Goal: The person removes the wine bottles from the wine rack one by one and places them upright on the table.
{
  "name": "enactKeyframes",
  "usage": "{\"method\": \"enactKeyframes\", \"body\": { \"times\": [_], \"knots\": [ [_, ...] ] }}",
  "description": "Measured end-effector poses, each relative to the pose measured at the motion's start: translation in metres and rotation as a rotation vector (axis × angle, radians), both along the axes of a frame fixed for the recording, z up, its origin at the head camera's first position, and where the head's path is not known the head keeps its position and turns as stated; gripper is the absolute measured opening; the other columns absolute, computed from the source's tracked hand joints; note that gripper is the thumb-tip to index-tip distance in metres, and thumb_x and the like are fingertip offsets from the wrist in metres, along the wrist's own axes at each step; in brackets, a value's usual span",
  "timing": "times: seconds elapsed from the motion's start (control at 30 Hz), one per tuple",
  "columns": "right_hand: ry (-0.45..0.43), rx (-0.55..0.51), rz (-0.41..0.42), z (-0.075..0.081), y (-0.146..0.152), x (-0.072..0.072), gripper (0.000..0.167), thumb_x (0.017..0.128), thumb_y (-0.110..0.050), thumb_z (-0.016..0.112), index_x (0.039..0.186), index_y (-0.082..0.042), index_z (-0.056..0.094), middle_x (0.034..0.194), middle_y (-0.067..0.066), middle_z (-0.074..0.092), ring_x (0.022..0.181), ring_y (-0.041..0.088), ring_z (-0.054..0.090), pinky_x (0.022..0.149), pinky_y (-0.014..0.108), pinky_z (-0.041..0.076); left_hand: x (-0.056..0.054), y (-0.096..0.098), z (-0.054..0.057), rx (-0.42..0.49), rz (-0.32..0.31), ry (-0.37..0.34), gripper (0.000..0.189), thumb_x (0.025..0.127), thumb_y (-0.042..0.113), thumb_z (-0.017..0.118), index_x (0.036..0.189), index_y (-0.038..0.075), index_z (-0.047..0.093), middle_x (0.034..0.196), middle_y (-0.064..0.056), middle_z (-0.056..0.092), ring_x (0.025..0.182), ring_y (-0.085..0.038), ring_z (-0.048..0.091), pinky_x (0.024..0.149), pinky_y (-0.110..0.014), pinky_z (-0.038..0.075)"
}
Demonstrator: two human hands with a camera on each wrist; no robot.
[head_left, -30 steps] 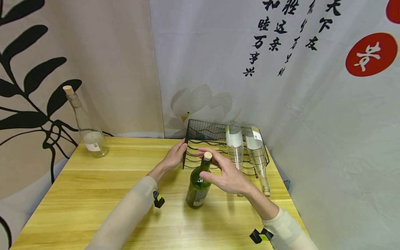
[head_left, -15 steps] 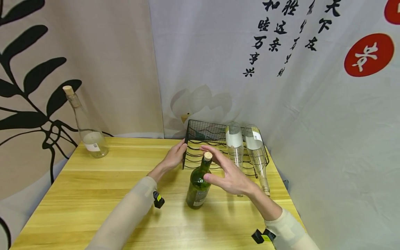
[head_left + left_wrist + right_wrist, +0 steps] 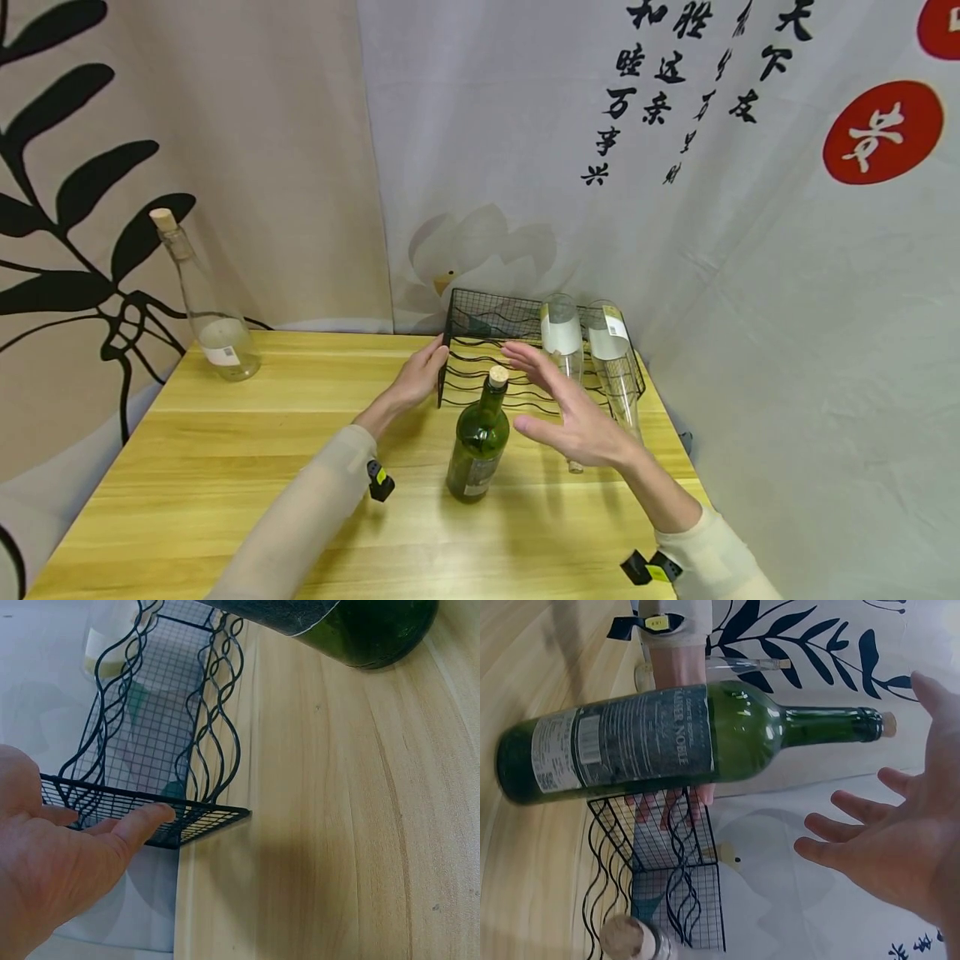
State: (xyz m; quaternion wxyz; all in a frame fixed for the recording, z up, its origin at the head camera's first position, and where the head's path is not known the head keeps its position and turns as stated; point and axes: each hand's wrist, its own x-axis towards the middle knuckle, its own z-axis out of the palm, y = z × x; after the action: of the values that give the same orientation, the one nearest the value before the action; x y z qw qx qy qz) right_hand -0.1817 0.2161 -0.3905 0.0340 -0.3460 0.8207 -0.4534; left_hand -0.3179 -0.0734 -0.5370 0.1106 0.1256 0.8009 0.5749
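In the head view, a corked green wine bottle (image 3: 477,446) stands upright on the wooden table, in front of a black wire wine rack (image 3: 487,304). My left hand (image 3: 414,382) grips the rack's left end, its thumb along the top of the mesh side panel (image 3: 214,816) in the left wrist view. Just right of the bottle, my right hand (image 3: 588,427) is held with fingers spread and thumb apart. A gap shows between this hand and the bottle's neck in the right wrist view. Two clear bottles, one (image 3: 561,329) and another (image 3: 609,340), lie on the rack's right half.
A clear corked bottle (image 3: 228,346) stands at the table's far left. Behind the table (image 3: 225,467) hangs a printed cloth (image 3: 480,125) with leaves and black characters, close behind the rack. The table's right edge runs past the rack.
My right hand has drawn away to the right from the green wine bottle, its fingers leaving the neck area. The bottle and my left hand on the rack have stayed put.
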Motion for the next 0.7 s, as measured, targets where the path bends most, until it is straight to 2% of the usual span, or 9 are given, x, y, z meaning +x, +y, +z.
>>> {"method": "enactKeyframes", "body": {
  "times": [0.17,0.5,0.63,0.7],
  "knots": [
    [0.009,0.009,-0.026,0.003,0.010,0.002,0.085,0.111,-0.041,0.067,0.181,-0.023,0.023,0.185,0.011,0.036,0.168,0.045,0.040,0.135,0.075,0.034,0.001,0.000,0.000,0.003,0.001,0.003,0.067,0.125,0.046,0.031,0.183,0.016,0.017,0.190,-0.014,0.020,0.175,-0.042,0.024,0.144,-0.062,0.023],
    [0.036,0.026,-0.096,0.004,0.036,0.003,0.078,0.112,-0.028,0.062,0.181,-0.025,0.025,0.185,0.011,0.036,0.168,0.045,0.041,0.133,0.078,0.034,0.001,0.001,0.002,-0.002,0.005,0.016,0.067,0.126,0.046,0.031,0.183,0.014,0.017,0.191,-0.012,0.018,0.177,-0.040,0.019,0.145,-0.061,0.021],
    [0.054,0.034,-0.135,0.006,0.048,0.000,0.076,0.113,-0.018,0.060,0.181,-0.025,0.026,0.186,0.008,0.036,0.168,0.043,0.041,0.136,0.067,0.037,0.001,0.002,0.001,-0.009,0.009,0.020,0.067,0.126,0.045,0.031,0.183,0.014,0.018,0.191,-0.012,0.019,0.177,-0.040,0.019,0.146,-0.060,0.019],
    [0.062,0.033,-0.158,0.007,0.055,-0.001,0.075,0.113,-0.016,0.059,0.181,-0.025,0.027,0.186,0.007,0.036,0.168,0.043,0.040,0.139,0.050,0.039,0.000,0.002,0.000,-0.011,0.007,0.020,0.066,0.126,0.046,0.030,0.183,0.015,0.017,0.191,-0.012,0.018,0.177,-0.040,0.019,0.146,-0.060,0.019]
  ]
}}
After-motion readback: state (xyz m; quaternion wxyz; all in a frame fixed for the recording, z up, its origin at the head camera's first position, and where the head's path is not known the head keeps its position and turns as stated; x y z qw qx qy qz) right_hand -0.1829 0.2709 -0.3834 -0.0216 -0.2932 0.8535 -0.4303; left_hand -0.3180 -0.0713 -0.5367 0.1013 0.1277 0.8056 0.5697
